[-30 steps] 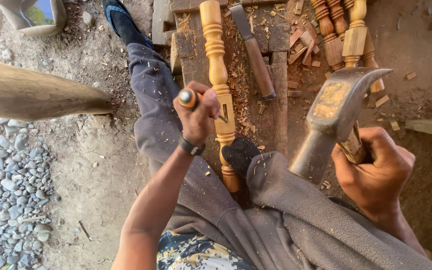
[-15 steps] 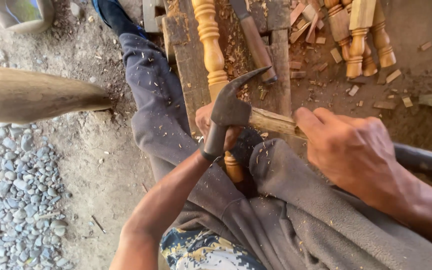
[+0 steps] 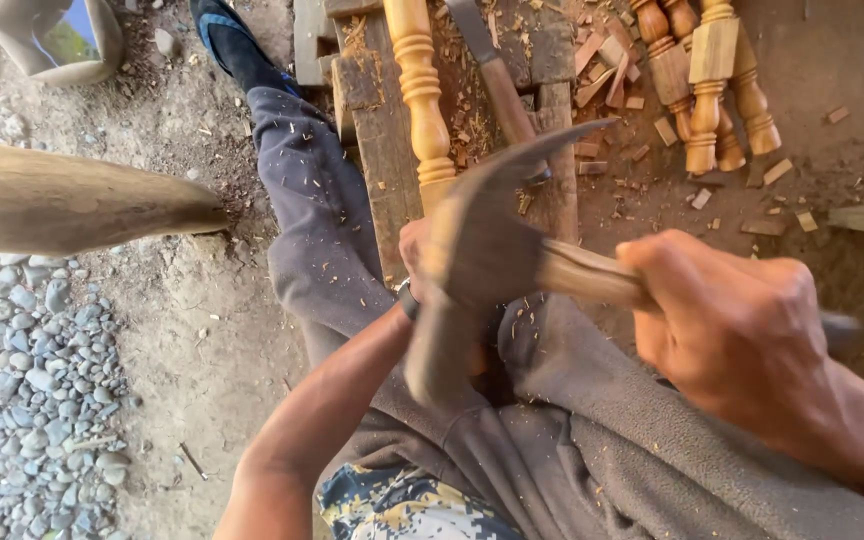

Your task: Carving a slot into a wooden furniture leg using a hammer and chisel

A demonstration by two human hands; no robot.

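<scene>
Right hand (image 3: 742, 335) nearest the camera, fist wrapped tight round the wooden handle of the hammer (image 3: 482, 255); handle runs left to a blurred metal head with a claw pointing up-right. Hammer head sits right over the left hand (image 3: 414, 250), so that hand is mostly hidden: only a bit of knuckle and the wrist with a dark watch band (image 3: 407, 298) show, and I cannot tell its grip or what it holds. Left forearm comes up from bottom centre across grey trousers (image 3: 592, 450). Beyond, a turned yellow spindle (image 3: 422, 90) lies on a plank bench (image 3: 377, 150) strewn with shavings; its lower end vanishes behind the hammer. A chisel (image 3: 497, 75) lies beside it, more turned spindles (image 3: 712, 80) further right on the dirt. Versus half a second earlier: hammer head is lower and more blurred, right hand shifted right and nearer the lens.
</scene>
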